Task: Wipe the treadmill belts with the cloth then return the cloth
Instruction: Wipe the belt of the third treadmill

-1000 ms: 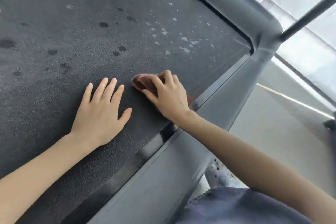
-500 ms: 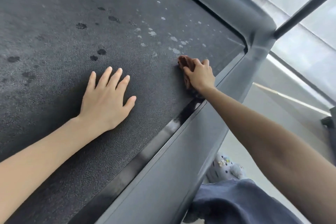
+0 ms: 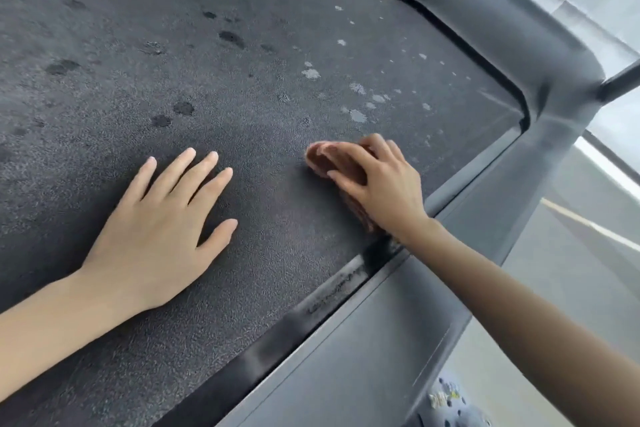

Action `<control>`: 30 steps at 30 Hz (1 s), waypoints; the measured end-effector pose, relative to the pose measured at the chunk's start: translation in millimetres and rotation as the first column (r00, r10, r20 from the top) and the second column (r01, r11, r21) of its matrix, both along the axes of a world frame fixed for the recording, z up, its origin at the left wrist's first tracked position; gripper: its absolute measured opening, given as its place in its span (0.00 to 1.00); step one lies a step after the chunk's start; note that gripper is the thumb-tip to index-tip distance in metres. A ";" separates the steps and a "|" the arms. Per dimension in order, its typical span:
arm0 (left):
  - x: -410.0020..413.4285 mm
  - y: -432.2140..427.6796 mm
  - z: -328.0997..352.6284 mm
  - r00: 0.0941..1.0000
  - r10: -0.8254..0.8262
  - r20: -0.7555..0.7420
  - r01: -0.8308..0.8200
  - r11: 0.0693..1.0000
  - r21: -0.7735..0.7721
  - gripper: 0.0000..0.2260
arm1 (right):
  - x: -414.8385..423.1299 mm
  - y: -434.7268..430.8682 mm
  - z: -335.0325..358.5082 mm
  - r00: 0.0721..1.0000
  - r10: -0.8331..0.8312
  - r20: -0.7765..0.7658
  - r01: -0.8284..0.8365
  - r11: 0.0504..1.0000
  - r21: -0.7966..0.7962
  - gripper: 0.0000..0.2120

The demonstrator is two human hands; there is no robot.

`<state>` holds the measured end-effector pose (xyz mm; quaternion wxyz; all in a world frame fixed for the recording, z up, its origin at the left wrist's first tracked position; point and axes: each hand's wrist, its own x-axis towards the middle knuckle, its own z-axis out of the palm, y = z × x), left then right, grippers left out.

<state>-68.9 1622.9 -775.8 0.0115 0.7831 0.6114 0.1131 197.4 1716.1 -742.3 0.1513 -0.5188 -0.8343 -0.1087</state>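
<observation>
Here, the treadmill belt (image 3: 104, 80) fills most of the view: dark, pebbled, running under both hands. The grey side rail (image 3: 346, 357) lies to the outside of the right hand, with a glossy black strip (image 3: 277, 340) between rail and belt. The strip passes just beneath the right wrist. Ahead of the right hand the rail bends into a rounded corner housing (image 3: 519, 28).

Left hand (image 3: 162, 232): laid flat on the belt, palm down, fingers straight and slightly spread, thumb out to the side. It holds nothing.

Right hand (image 3: 384, 184): fingers bent down over the cloth (image 3: 325, 158), thumb laid across its near edge, so the hand grips it and presses it to the belt. The two hands are apart, with bare belt between them.

The cloth is brownish and bunched. Most of it is under the right palm; a rounded fold pokes out on the thumb side, toward the left hand, and a strip shows under the heel of the hand near the black strip.

Pale dried spots (image 3: 356, 114) are scattered just beyond the right fingertips. Dark round spots (image 3: 230, 36) lie farther out, ahead of the left hand.

Below the right forearm, off the rail, is part of a patterned shoe (image 3: 450, 406).
</observation>
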 end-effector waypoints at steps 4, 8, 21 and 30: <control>6.3 16.0 -2.8 1.000 0.013 -0.024 -0.014 1.000 -0.021 0.30 | 88.3 96.6 6.4 0.896 -0.443 0.023 0.443 0.893 -0.085 0.21; 26.6 34.8 -2.4 0.997 0.070 -0.021 -0.070 0.997 -0.023 0.30 | 114.3 139.3 6.8 0.810 -0.585 -0.040 0.578 0.808 -0.117 0.21; 80.9 15.3 9.6 0.951 0.310 -0.022 -0.310 0.947 -0.085 0.32 | -35.8 99.0 -6.0 0.950 0.309 -0.039 -0.311 0.950 -0.037 0.16; 90.0 18.4 10.0 0.922 0.386 -0.042 -0.388 0.917 -0.089 0.31 | 119.9 216.0 3.9 0.964 -0.246 -0.106 0.228 0.962 -0.153 0.19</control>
